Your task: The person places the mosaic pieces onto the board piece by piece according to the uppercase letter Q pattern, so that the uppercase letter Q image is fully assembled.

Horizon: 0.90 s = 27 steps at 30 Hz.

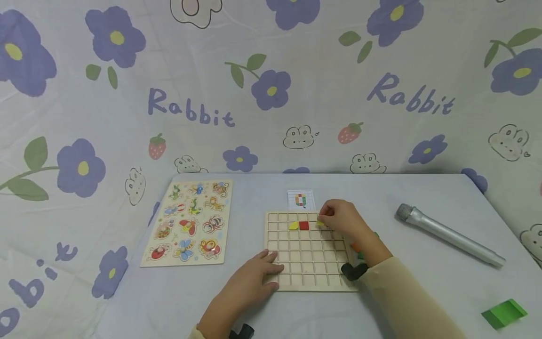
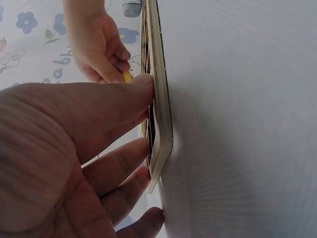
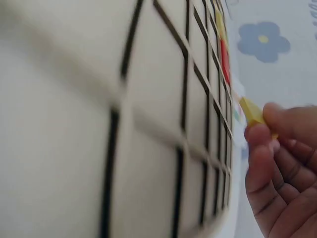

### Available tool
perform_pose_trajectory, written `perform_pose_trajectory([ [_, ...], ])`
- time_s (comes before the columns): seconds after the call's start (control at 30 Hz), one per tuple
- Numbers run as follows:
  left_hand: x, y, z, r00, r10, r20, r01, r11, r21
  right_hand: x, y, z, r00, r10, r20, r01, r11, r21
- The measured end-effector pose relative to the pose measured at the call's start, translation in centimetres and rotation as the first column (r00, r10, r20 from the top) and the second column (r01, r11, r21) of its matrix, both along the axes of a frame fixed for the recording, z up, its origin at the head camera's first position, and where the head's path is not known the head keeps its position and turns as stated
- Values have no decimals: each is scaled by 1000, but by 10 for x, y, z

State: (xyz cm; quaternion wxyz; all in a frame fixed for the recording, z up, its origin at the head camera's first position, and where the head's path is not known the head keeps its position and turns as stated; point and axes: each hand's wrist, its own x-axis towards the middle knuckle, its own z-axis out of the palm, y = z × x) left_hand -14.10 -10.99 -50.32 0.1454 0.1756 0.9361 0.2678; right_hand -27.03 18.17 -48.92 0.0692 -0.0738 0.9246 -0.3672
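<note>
A wooden grid board lies on the table in front of me in the head view. A yellow tile and a red tile sit side by side in its upper rows. Between thumb and fingertips, my right hand pinches another yellow tile over the board's upper part, right of the red one. My left hand rests at the board's lower left edge, fingers spread and nearly straight. The left wrist view shows its thumb against that edge. Behind the board lies a card printed with a coloured pattern.
An insect picture puzzle lies to the left. On the right are a silver microphone and, nearer me, a green holder-like block. Orange and green pieces are partly hidden beside my right forearm. A patterned cloth hangs behind the table.
</note>
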Motion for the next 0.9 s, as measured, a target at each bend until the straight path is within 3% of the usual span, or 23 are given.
perform_pose_trajectory([
  [0.2, 1, 1, 0, 1000, 5, 2, -5, 1000, 0, 0, -21, -5, 992, -85, 94, 92, 994, -68],
  [0.33, 0, 1, 0, 1000, 2, -3, -2, 1000, -9, 0, -25, -6, 985, -110, 131, 118, 991, -59],
  [0.57, 0, -1, 0, 1000, -4, -8, 4, 1000, -15, 3, -21, -4, 995, -46, 85, 40, 996, 75],
  [0.73, 0, -1, 0, 1000, -3, -8, 3, 1000, -15, 4, -23, -4, 998, 7, 70, -14, 995, 100],
  [0.9, 0, 0, -1, 1000, -7, -7, 7, 1000, -10, 3, -26, -6, 996, 8, 83, -19, 992, 123],
])
